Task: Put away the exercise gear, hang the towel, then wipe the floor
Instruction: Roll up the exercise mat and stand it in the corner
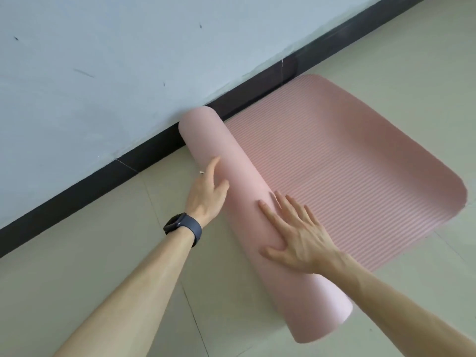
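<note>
Pink mat (334, 176) under both flat hands

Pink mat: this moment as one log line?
phase: mat roll-up | pink mat: partly rolled, rest flat on floor | left hand: resting on roll | right hand: flat on roll

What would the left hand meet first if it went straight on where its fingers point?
The left hand, already touching the rolled mat, would likely reach the black baseboard next.

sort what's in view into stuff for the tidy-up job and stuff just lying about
For the job:
pink mat, half rolled
left hand and right hand, on its roll
tiled floor

Just there:
wristwatch
black skirting board
wall
</note>
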The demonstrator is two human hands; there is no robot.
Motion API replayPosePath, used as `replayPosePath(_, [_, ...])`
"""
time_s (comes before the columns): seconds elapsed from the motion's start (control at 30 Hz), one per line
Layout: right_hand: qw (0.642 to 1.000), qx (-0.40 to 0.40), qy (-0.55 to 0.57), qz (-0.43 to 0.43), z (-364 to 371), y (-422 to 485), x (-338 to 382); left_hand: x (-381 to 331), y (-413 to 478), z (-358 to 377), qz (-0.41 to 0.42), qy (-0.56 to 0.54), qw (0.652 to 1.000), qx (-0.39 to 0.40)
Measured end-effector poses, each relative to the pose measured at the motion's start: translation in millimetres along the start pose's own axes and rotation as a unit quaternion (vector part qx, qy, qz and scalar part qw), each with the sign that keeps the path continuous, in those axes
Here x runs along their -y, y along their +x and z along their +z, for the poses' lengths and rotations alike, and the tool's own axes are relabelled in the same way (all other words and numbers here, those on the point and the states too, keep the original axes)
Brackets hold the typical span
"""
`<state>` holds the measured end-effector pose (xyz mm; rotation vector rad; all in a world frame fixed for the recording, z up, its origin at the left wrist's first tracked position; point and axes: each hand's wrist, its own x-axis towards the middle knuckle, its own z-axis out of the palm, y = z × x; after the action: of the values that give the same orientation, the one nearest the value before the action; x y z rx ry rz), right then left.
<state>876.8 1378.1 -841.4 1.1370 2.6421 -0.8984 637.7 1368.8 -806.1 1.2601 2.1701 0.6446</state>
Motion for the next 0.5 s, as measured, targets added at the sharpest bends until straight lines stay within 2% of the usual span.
replayPosePath(0.1, [0.999,-0.018,0.002,0.036,-13,-6,-18,9,-5,0,0.108,0.156,0.982,0.009])
replayPosePath(0.17, [0.997,-0.035,0.018,0.073,-17,-13,-24,6,-7,10,0.139,0.215,0.966,0.033])
replayPosePath(0.33, [0.965,-0.229,-0.024,0.128,-14,-39,-24,-22,16,52,0.162,0.271,0.946,0.070])
replayPosePath(0.37, [0.961,-0.246,-0.029,0.126,-10,-44,-21,-30,24,61,0.159,0.285,0.942,0.075])
replayPosePath(0.5, [0.974,-0.171,-0.040,0.146,3,-55,-26,-80,57,93,0.170,0.347,0.917,0.101])
